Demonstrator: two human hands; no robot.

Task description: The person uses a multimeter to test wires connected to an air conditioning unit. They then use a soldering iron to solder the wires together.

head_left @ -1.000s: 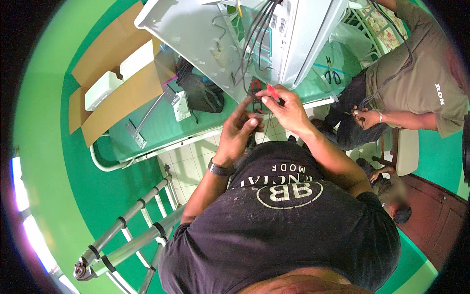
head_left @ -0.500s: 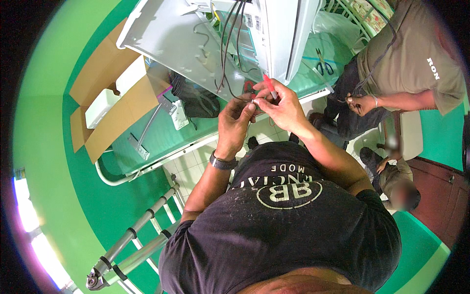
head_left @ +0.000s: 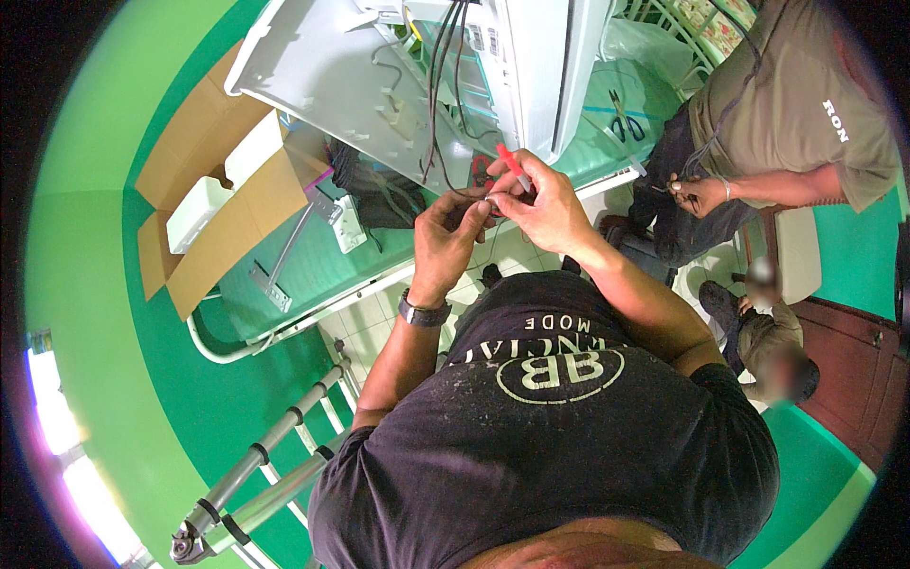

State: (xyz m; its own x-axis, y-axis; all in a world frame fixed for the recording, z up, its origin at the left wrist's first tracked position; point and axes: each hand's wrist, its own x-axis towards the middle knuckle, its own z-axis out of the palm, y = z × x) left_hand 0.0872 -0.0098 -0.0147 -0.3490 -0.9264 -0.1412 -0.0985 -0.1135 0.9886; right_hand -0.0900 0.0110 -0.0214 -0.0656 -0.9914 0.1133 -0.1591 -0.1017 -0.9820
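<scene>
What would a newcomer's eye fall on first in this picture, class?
At the centre, the person's left hand and right hand meet over dark wires hanging from an opened white appliance at the top; the right hand also holds a red-handled tool. An open cardboard box lies on the green surface at left, and another person's hands work at upper right.

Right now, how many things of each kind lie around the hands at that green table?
White appliance with hanging wires: 1
Red-handled tool in the right hand, with the left hand beside it: 1
Cardboard box: 1
Scissors: 1
Black bag: 1
Total: 5
</scene>
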